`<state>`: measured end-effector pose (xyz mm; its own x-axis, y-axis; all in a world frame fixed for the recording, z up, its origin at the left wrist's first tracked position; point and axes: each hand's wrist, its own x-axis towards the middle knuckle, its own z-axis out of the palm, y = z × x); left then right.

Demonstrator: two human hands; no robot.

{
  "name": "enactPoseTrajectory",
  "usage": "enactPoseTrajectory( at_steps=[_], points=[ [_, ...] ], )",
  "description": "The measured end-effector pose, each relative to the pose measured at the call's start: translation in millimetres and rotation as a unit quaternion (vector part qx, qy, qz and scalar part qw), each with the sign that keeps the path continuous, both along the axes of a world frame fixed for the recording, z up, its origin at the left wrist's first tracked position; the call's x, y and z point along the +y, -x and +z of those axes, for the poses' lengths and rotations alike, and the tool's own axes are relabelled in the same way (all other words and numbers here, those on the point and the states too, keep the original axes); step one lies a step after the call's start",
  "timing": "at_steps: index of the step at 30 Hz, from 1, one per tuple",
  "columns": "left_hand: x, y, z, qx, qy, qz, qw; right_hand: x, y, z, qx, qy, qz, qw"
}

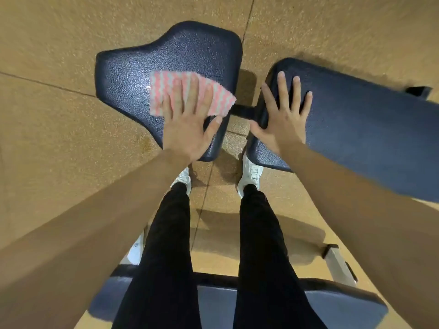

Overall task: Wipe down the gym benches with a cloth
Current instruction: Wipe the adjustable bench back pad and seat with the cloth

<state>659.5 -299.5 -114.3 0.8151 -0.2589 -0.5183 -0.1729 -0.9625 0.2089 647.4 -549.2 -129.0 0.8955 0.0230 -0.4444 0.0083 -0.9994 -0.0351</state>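
Warm dim light, glare on the seat pad (133, 67), blurred warped edges.

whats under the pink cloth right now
The pink-and-white cloth lies flat on the dark blue seat pad, pressed down by the straight fingers of the left hand. The pad's surface directly beneath the cloth is covered, so its condition there cannot be seen.

No legible text or markings
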Motion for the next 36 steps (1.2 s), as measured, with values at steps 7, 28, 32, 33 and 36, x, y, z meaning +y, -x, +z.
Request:
enactPoseTrajectory(
  at_steps=[7,28,32,33,36],
  points=[
    [-16.1,-79.4,-2.2,-0.005,0.008,-0.021,1.0,-3.4,0.1,-1.7,0.008,-0.019,0.001,1.0],
    [28.9,75.4,8.9,0.034,0.0,-0.149,0.988,-3.1,-0.9,-3.9,0.018,0.0,0.003,1.0],
    [13.7,36.1,7.7,0.031,-0.005,-0.154,0.988,-3.1,-1.4,-5.3,0.014,-0.007,0.0,1.0],
    [4.9,21.0,6.3,0.025,-0.003,-0.148,0.989,-3.6,-0.8,-6.2,0.011,-0.008,0.0,1.0],
    [-21.8,-30.3,0.1,0.001,0.004,-0.134,0.991,-4.5,0.1,-7.4,0.001,-0.013,-0.003,1.0]
  ],
)
